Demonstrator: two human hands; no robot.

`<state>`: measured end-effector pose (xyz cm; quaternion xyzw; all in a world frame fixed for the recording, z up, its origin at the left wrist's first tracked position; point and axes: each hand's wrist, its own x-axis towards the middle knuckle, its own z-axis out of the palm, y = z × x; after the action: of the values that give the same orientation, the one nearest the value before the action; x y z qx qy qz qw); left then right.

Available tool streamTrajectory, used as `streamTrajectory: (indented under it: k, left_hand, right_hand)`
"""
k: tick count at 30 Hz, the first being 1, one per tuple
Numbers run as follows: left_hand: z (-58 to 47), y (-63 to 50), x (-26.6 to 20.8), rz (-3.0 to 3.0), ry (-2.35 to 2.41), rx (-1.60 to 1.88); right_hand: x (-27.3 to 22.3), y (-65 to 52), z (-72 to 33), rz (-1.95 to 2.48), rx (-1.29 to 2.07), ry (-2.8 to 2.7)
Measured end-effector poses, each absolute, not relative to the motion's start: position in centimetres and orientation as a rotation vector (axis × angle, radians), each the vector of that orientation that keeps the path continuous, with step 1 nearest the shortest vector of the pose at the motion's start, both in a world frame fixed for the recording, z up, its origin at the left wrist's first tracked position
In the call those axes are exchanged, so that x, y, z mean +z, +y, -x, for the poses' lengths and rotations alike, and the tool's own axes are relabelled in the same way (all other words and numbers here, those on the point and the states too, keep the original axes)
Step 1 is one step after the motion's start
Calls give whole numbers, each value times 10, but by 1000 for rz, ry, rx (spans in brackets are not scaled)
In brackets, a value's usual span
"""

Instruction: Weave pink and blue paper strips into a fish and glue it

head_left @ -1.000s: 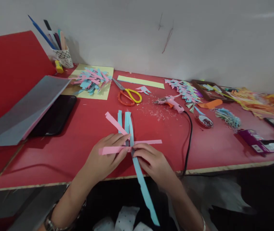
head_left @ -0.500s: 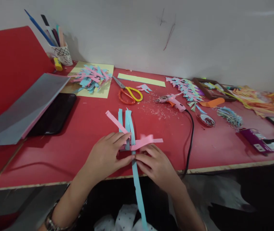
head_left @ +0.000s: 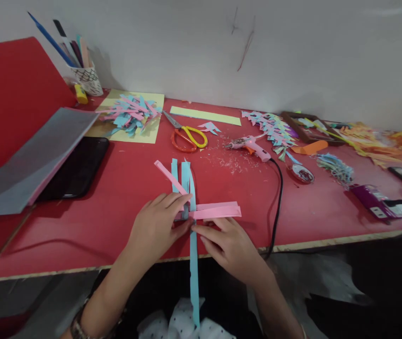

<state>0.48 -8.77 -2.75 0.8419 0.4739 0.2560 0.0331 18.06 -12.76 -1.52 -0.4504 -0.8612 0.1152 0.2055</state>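
Pink and blue paper strips cross one another at the front of the red table. My left hand (head_left: 160, 221) presses on the crossing, its thumb and fingertips closed on the woven strips. From the right, my right hand (head_left: 227, 242) has its fingertips at the long blue paper strip (head_left: 194, 268), which hangs over the table edge to my lap. Pink paper strips (head_left: 218, 210) stick out to the right above that hand. Another pink strip (head_left: 167, 174) slants up left, beside short upright blue strips (head_left: 185, 174). My fingers partly hide the crossing.
Scissors (head_left: 190, 136), a pink glue gun (head_left: 250, 146) with a black cord (head_left: 279, 202), and a pile of cut paper (head_left: 132, 113) lie farther back. A black phone (head_left: 77, 169) is at left, a purple power adapter (head_left: 373, 200) at right. A pen cup (head_left: 89, 80) stands near the wall.
The pink strip on the right, curled and blurred before, now lies flat pointing right. The hanging blue strip has swung left to hang straighter. The view has shifted slightly.
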Motion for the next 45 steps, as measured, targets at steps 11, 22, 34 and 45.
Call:
streamTrajectory:
  k: [11,22,34,45]
  left_hand:
    - [-7,-92,-31,-2376,1465,965]
    - [-7,-91,-26,-2517,1474,733]
    - [-7,-90,-27,-2549,1457,732]
    - [-8,-90,-28,-2592,1499,738]
  right_hand:
    - [-14,-128,-180,1295,372,-2400]
    - [-12,-133,-183,1248,419,-2344]
    - [-6,-119,-197,1497,20,-2063]
    - [18,-54,-195,1536,277,-2610]
